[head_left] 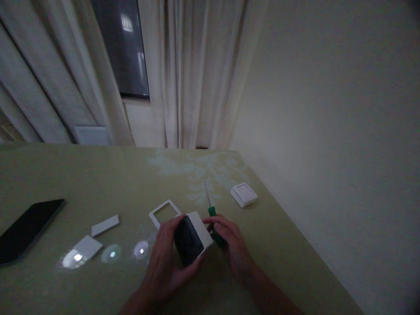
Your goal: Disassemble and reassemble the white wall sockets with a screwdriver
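Observation:
My left hand (170, 253) is closed around a white box with a black face (188, 240), thumb along its lower edge and fingers over its far left side. The black face is turned toward me and to the left. In my right hand (232, 245) is a screwdriver (212, 211) with a green handle, its thin metal shaft pointing away from me. The right fingertips are close to the box's right side; whether they touch it I cannot tell. Just beyond the left hand lies a white square frame (168, 201), partly hidden by that hand.
A small white switch-like block (244, 194) lies near the table's right edge, beside the wall. To the left are a narrow white strip (105, 225), a white square plate (88, 247) and a dark tablet or phone (28, 227). Curtains (190, 74) hang behind the table (131, 175).

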Tool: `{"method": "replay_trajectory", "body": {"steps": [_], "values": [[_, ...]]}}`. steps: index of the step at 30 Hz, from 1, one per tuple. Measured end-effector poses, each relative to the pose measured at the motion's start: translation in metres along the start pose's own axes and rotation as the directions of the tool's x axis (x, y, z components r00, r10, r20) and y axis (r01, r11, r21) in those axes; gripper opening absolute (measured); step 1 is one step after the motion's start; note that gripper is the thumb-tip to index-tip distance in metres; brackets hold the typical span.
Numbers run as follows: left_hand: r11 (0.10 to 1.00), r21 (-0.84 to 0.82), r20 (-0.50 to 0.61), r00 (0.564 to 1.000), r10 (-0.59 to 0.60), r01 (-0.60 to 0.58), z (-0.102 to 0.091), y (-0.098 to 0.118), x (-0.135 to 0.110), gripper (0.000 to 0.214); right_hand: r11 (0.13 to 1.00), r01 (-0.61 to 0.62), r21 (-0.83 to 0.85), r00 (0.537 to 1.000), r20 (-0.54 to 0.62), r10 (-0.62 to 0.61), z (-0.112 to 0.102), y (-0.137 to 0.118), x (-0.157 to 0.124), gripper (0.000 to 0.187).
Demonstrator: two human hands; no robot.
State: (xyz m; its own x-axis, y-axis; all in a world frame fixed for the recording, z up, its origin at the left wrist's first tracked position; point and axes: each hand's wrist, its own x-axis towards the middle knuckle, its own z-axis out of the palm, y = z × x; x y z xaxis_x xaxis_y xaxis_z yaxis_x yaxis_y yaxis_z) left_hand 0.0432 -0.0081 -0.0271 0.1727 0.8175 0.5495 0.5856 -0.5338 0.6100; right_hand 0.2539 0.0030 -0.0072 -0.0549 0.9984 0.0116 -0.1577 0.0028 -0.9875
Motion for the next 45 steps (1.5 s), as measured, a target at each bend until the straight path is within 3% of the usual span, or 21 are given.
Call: {"method": "replay_trajectory", "body": {"steps": [5, 7, 13, 17, 23, 26, 29, 31, 33, 36, 41, 45], "values": [[0.993, -0.095, 0.002, 0.997, -0.074, 0.074, 0.002, 0.002, -0.009, 0.083, 0.997, 0.024, 0.077, 0.968, 0.247, -0.042, 0.0, 0.0, -0.007, 0.077], [0.989, -0.117, 0.004, 0.996, -0.094, 0.094, 0.001, 0.002, -0.01, 0.082, 0.994, -0.005, 0.11, 0.956, 0.292, -0.027, 0.001, -0.001, -0.009, 0.085], [0.987, -0.128, 0.038, 0.995, -0.089, 0.093, -0.007, 0.002, -0.004, 0.078, 0.982, -0.11, 0.151, 0.95, 0.308, 0.059, 0.002, 0.002, -0.009, 0.089], [1.0, -0.008, 0.01, 1.0, 0.012, -0.012, -0.006, 0.001, 0.0, 0.081, 0.992, -0.121, 0.045, 0.921, 0.378, 0.095, -0.008, 0.013, -0.008, 0.088], [0.986, 0.14, 0.056, 0.995, 0.08, -0.088, 0.0, -0.004, -0.005, 0.089, 0.977, -0.147, -0.155, 0.952, 0.244, 0.182, -0.017, 0.024, -0.009, 0.09], [0.996, 0.086, 0.042, 0.999, 0.012, -0.015, 0.002, -0.006, -0.007, 0.092, 0.976, -0.211, -0.051, 0.949, 0.229, 0.217, -0.012, 0.019, -0.007, 0.084], [0.984, -0.085, 0.013, 0.987, -0.157, 0.158, 0.004, -0.01, -0.006, 0.101, 0.941, -0.307, 0.143, 0.93, 0.255, 0.264, -0.006, 0.011, -0.005, 0.074], [0.895, -0.315, 0.097, 0.949, -0.3, 0.315, 0.005, -0.012, -0.004, 0.098, 0.901, -0.336, 0.275, 0.923, 0.286, 0.257, -0.002, 0.007, -0.004, 0.066], [0.707, -0.529, 0.252, 0.883, -0.397, 0.469, 0.006, -0.012, -0.001, 0.083, 0.858, -0.348, 0.377, 0.92, 0.314, 0.235, 0.001, 0.005, -0.003, 0.058], [0.493, -0.671, 0.334, 0.819, -0.466, 0.554, 0.004, -0.006, 0.003, 0.064, 0.823, -0.346, 0.45, 0.92, 0.337, 0.202, 0.002, 0.005, -0.003, 0.051], [0.438, -0.71, 0.324, 0.808, -0.492, 0.551, -0.003, 0.003, 0.009, 0.06, 0.839, -0.318, 0.442, 0.931, 0.311, 0.189, 0.0, 0.009, -0.001, 0.046], [0.446, -0.703, 0.321, 0.807, -0.497, 0.554, -0.006, 0.003, 0.011, 0.059, 0.872, -0.302, 0.385, 0.93, 0.318, 0.181, -0.001, 0.009, -0.001, 0.051]]}}
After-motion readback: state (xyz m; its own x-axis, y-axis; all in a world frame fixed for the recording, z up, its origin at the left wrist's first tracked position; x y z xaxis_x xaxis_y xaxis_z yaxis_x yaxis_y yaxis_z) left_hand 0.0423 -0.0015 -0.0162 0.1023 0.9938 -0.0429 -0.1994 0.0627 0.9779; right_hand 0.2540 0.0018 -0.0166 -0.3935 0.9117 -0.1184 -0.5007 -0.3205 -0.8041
